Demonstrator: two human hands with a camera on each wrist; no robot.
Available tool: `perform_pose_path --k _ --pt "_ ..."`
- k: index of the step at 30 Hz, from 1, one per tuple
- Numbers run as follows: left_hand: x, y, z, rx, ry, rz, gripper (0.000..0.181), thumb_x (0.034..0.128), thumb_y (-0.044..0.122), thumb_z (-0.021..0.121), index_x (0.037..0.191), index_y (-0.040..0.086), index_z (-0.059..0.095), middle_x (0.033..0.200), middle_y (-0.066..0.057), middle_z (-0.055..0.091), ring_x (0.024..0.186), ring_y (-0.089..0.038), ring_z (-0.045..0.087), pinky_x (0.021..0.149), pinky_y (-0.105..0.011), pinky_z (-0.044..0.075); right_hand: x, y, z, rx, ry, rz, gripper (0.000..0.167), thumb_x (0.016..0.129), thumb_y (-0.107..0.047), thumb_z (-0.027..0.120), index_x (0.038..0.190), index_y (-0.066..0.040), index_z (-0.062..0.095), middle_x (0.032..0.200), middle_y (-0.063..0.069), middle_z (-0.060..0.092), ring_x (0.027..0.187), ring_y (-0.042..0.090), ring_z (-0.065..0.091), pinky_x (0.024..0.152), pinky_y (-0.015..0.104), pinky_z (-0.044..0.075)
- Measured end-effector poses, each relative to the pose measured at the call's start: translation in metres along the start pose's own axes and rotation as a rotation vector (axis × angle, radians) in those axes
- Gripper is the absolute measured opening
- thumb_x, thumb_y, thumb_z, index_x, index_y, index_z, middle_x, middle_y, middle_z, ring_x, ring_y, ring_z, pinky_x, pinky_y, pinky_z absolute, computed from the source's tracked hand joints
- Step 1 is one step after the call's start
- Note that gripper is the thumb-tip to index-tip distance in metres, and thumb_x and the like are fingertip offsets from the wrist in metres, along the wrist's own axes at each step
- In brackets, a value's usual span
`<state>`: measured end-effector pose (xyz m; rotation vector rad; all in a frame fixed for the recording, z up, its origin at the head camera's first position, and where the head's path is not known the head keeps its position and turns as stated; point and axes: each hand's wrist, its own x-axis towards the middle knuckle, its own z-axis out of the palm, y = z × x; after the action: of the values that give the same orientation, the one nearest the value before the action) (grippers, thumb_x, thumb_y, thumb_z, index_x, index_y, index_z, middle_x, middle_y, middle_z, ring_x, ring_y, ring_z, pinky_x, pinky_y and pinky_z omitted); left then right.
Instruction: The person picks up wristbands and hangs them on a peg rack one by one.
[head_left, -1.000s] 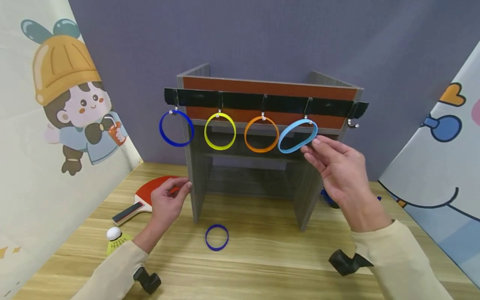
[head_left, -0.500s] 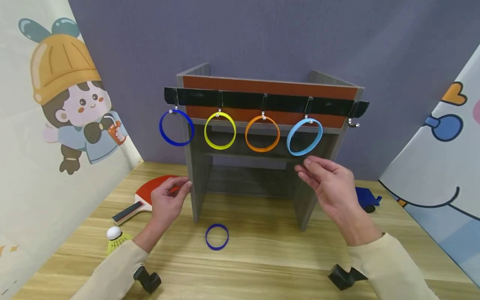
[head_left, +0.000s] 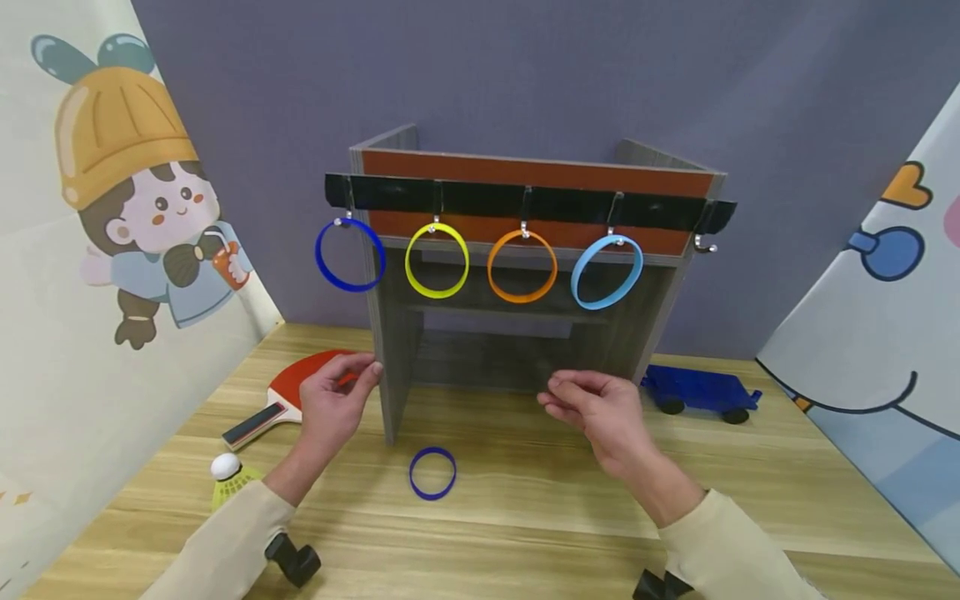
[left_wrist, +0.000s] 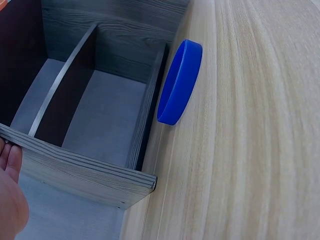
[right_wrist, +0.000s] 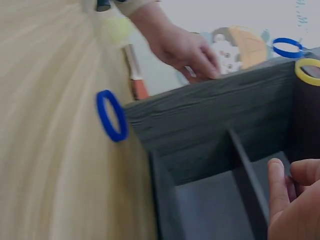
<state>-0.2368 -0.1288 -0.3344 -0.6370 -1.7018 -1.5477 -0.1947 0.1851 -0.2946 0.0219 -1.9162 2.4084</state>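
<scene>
My left hand (head_left: 333,404) holds the front edge of the grey wooden shelf's left side panel (head_left: 381,333), thumb and fingertips together there. With loosely bent fingers and nothing in them, my right hand (head_left: 600,417) hovers before the shelf's lower right opening. Above it a light blue wristband (head_left: 577,283) hangs from a hook on the black bar (head_left: 480,200). An orange wristband (head_left: 490,275), a yellow wristband (head_left: 409,271) and a blue wristband (head_left: 318,258) hang along the bar to the left. Another dark blue wristband (head_left: 411,479) is on the table; the left wrist view shows this wristband (left_wrist: 185,85) close up.
The bar's rightmost hook (head_left: 705,244) carries no band. On the wood-grain table (head_left: 525,533), a red table tennis paddle (head_left: 296,383) and a yellow shuttlecock (head_left: 228,479) lie at left. A blue toy cart (head_left: 697,390) stands right of the shelf. A grey-blue backdrop rises behind.
My right hand has let go of the light blue wristband and moved down and left. The wristband has swung right and now hangs freely. My left hand has stayed on the panel.
</scene>
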Motion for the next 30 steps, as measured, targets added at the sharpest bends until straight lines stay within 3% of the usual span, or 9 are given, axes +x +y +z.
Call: perform_pose_path --k 4,12,23,30 --pt "0.000 0.000 0.000 -0.006 0.002 -0.002 0.013 0.0783 -0.018 0.066 0.091 -0.016 0.065 0.079 -0.026 0.064 0.066 -0.016 0.066 0.061 -0.018 0.054 -0.002 0.015 0.006 -0.057 -0.008 0.025 0.020 0.088 0.008 0.061 0.106 0.016 0.060 0.089 0.018 0.067 0.080 0.026 0.069 0.075 0.035 0.056" --pt "0.000 -0.001 0.001 -0.027 0.011 0.005 0.012 0.0783 -0.018 0.066 0.090 -0.017 0.064 0.080 -0.026 0.064 0.069 -0.011 0.066 0.061 -0.018 0.054 -0.007 0.039 0.013 -0.113 -0.043 0.072 0.017 0.086 0.008 0.063 0.102 0.015 0.063 0.089 0.020 0.066 0.078 0.028 0.068 0.074 0.036 0.056" --pt "-0.001 -0.002 -0.001 -0.028 0.009 -0.005 0.012 0.0781 -0.019 0.066 0.090 -0.016 0.064 0.081 -0.025 0.065 0.069 -0.011 0.066 0.061 -0.019 0.054 -0.008 0.062 0.020 -0.149 -0.201 0.075 0.022 0.083 0.007 0.066 0.101 0.017 0.061 0.093 0.024 0.064 0.078 0.025 0.068 0.073 0.035 0.056" --pt "0.000 -0.002 0.000 -0.047 0.018 0.005 0.013 0.0770 -0.020 0.066 0.089 -0.017 0.064 0.080 -0.026 0.064 0.071 -0.009 0.066 0.062 -0.018 0.054 -0.011 0.076 0.027 -0.219 -0.300 0.157 0.021 0.083 0.002 0.070 0.099 0.014 0.063 0.088 0.021 0.066 0.076 0.025 0.068 0.072 0.037 0.057"
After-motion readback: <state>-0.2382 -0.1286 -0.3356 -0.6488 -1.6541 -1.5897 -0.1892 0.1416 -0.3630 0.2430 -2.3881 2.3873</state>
